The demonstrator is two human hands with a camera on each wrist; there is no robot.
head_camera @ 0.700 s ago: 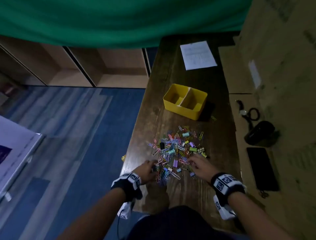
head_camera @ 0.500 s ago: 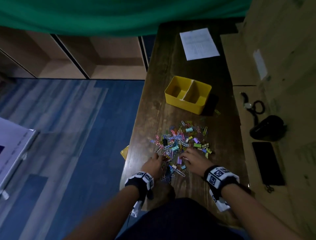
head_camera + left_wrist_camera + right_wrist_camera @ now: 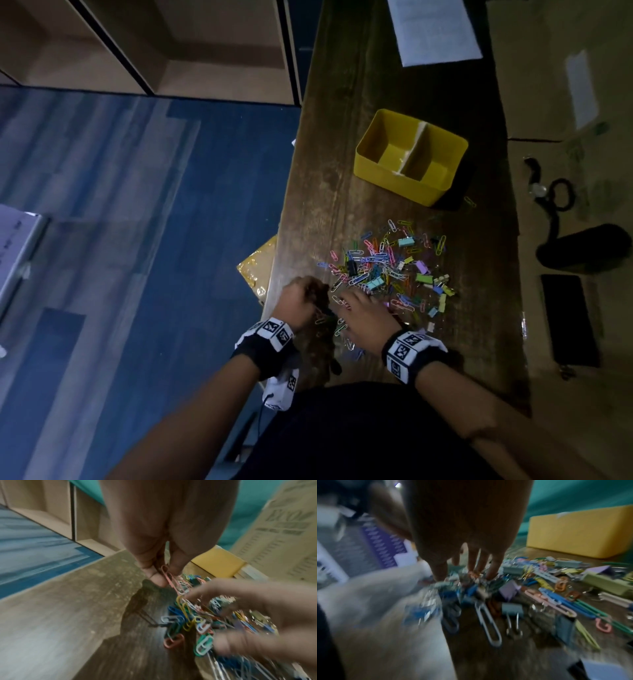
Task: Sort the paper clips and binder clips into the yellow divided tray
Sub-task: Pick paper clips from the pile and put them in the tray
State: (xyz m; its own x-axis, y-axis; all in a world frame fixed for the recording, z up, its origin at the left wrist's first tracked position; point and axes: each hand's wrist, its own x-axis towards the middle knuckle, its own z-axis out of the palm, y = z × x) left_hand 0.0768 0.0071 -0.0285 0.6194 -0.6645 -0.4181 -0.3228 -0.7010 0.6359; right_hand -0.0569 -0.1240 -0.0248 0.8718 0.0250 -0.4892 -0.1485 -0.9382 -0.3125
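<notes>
Two hands worked at the near edge of a heap of clips on the wooden bench [image 3: 318, 192]. The left hand [image 3: 297, 301] had its fingers curled, thumb and forefinger pinching a pink paper clip [image 3: 169, 577] by one end, as the left wrist view showed; the clip slanted down into the tangle, and other clips seemed to hang linked from it. The right hand [image 3: 364, 313] lay palm down with its fingers spread and fairly straight, the fingertips [image 3: 491, 573] pressing into the clips without closing round any one of them; motion blur hid the finer detail there.

The heap of paper clips [image 3: 373, 270] spread across the middle of the bench, many colours mixed together, with pastel binder clips [image 3: 423, 277] scattered among them, mostly on its right side. A blue-grey binder clip [image 3: 512, 610] and a pale paper clip [image 3: 488, 624] lay close under the right wrist.

The yellow divided tray [image 3: 373, 161] stood farther along the bench, beyond the heap and apart from it, both compartments showing bare yellow floor. One stray paper clip [image 3: 470, 202] lay just beside its right near corner. A white sheet of paper [image 3: 435, 31] lay at the far end.
</notes>
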